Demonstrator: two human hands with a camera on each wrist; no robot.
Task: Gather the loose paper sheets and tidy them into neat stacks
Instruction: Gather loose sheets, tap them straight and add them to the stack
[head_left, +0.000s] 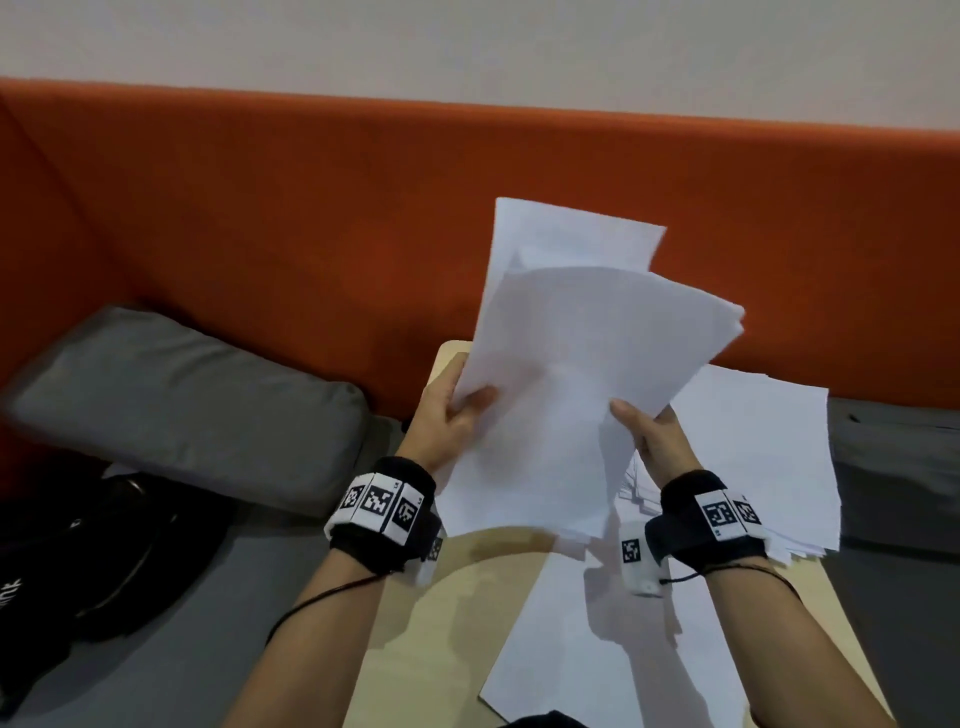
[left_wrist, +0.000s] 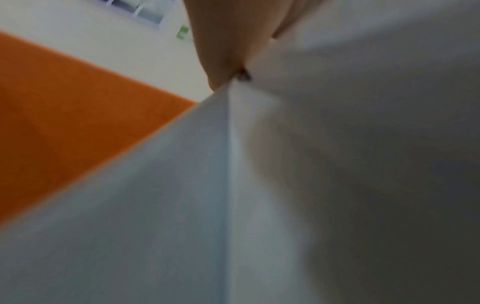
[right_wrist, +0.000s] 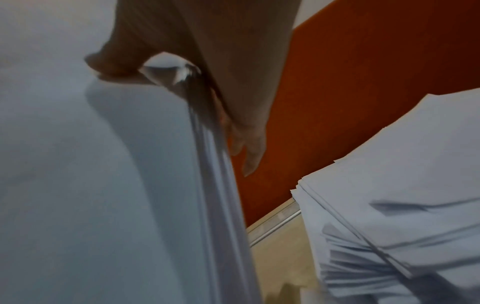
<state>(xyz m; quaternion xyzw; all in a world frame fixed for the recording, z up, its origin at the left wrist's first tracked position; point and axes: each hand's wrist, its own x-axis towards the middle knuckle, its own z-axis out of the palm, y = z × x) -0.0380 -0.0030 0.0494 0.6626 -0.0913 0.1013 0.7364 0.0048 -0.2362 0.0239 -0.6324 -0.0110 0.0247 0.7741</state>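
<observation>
Off to the far left, a black bag (head_left: 78, 561) slumps on the grey seat, and beside it a grey cushion (head_left: 176, 405) leans against the orange backrest (head_left: 260, 208) that runs the width of the bench. Moving right, a pale wooden table (head_left: 457, 623) stands in front of the person.

Above the table's left side, the left hand (head_left: 447, 415) grips the left edge of a held bundle of white sheets (head_left: 571, 364), thumb on the near face and fingers tucked behind; from the left wrist camera, blurred, the paper fills most of the view with the hand (left_wrist: 221, 41) closed on it at the top. The bundle is raised off the table and tilted away from the person, its far corners fanned out unevenly so that 1 sheet pokes up higher than the others.

To the right, the right hand (head_left: 654, 431) pinches the bundle's lower right edge, thumb on top. The right wrist camera shows the fingers (right_wrist: 244, 139) pressed behind the stacked paper edges (right_wrist: 207, 164).

Below the hands, a single loose sheet (head_left: 597, 649) lies flat on the table near the person. Further right, a rough pile of sheets (head_left: 769, 467) rests on the table, its edges staggered and overhanging the table's right side.

Both wrists wear black bands carrying black-and-white marker tags.
</observation>
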